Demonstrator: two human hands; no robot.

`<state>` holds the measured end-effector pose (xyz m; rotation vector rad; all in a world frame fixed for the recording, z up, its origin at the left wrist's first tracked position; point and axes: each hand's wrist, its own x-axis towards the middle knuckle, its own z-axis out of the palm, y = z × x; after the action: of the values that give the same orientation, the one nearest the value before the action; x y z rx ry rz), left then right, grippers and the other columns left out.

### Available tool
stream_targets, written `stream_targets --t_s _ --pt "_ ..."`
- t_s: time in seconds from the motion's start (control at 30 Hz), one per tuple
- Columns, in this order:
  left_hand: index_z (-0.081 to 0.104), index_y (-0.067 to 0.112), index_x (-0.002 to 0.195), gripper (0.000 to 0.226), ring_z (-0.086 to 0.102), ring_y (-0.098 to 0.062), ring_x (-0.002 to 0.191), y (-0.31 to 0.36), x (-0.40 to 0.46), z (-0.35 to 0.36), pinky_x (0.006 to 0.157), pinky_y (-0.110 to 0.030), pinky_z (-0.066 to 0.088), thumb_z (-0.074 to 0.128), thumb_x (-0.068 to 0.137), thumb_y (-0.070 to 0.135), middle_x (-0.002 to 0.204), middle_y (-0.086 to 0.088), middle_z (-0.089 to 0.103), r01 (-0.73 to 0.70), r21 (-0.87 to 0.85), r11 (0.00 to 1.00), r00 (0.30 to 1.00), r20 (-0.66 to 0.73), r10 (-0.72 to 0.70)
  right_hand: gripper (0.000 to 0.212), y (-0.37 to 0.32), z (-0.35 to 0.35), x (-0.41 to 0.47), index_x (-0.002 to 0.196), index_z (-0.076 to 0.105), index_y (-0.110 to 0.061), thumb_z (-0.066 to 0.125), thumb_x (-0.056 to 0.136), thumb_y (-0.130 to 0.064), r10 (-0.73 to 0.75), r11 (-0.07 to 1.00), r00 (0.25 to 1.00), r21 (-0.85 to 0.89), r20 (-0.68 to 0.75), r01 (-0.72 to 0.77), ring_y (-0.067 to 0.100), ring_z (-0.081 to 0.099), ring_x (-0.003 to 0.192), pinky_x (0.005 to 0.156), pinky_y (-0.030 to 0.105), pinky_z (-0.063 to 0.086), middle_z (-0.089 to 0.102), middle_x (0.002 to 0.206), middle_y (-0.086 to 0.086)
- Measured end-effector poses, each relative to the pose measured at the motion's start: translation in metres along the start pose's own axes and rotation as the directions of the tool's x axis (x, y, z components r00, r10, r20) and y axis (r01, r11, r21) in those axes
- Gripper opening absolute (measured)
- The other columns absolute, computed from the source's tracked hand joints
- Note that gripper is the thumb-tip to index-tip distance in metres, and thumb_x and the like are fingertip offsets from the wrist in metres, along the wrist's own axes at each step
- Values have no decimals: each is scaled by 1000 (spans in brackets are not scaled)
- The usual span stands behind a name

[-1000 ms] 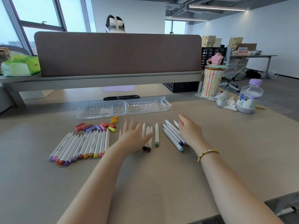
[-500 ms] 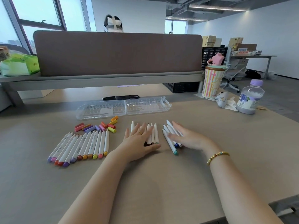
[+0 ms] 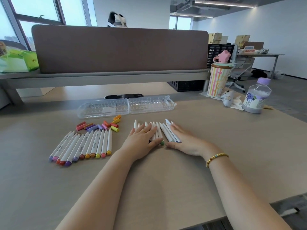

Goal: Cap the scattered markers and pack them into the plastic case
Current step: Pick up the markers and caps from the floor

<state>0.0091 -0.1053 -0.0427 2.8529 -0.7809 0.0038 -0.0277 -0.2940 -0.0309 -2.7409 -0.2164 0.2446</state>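
A matt, smooth tan desk top [image 3: 166,188] is seen. The open case [image 3: 126,107] is of clear, glossy plastic; the markers [image 3: 86,145] have smooth white plastic barrels. The divider panel [image 3: 119,50] is covered in matt brown cloth.

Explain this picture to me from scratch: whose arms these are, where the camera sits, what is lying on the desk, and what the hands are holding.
There is no machine here. A person wears a camera on the head, looking forward and down, so the two bare arms are their own. On the desk lies an open clear plastic case. In front of it sit a small heap of loose coloured caps and a neat row of markers. The left hand and the right hand lie flat, fingers straight, on a second bunch of markers, pressing on them rather than gripping. Neither hand holds anything. To the right stand a striped cup and a bottle.
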Motion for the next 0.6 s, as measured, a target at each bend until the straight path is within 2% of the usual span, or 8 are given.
stream_targets --t_s 0.1,0.23,0.33,0.4,0.5,0.6 --pt "10 27 150 65 -2 -14 146 1 0 3 119 -39 2 23 95 58 158 5 5 16 8 1000 1000 -10 -16 73 -4 6 7 152 -1 -17 36 97 -48 19 999 997 -24 -78 -21 14 -5 146 119 37 2 -11 159 -4" --pt "11 24 150 66 -1 -17 146 5 1 4 119 -40 4 21 94 58 158 3 7 38 14 999 999 -22 -37 66 -8 9 11 151 0 -12 28 101 -43 7 999 996 -39 -89 -11 13 -6 146 119 36 2 -7 159 2" --pt "9 23 151 67 -1 -19 146 11 -1 2 119 -40 3 23 95 57 158 2 5 49 7 999 999 -11 -49 68 -2 -6 1 151 5 -11 37 99 -40 -16 992 996 122 -85 27 12 0 146 115 27 4 2 159 0" --pt "8 23 151 69 -3 -18 146 12 -2 1 119 -40 0 25 94 58 158 2 3 46 3 999 999 8 -46 78 11 -19 -9 152 3 -20 50 94 -42 16 979 999 203 -37 -8 7 -7 145 115 25 1 -4 158 -7" --pt "8 23 151 71 -4 -17 146 11 -1 0 118 -39 -1 25 93 60 159 2 3 38 8 999 999 15 -39 87 25 -25 -16 151 2 -27 61 88 -40 34 986 998 158 61 -43 8 -3 145 117 28 3 -3 159 -7" --pt "11 24 151 71 -6 -16 146 12 -1 -3 118 -42 -6 27 92 62 158 2 2 1 62 998 999 -36 1 83 26 -19 -11 151 5 -29 61 89 -35 1 984 999 178 55 -10 8 4 145 117 26 7 4 158 -9"
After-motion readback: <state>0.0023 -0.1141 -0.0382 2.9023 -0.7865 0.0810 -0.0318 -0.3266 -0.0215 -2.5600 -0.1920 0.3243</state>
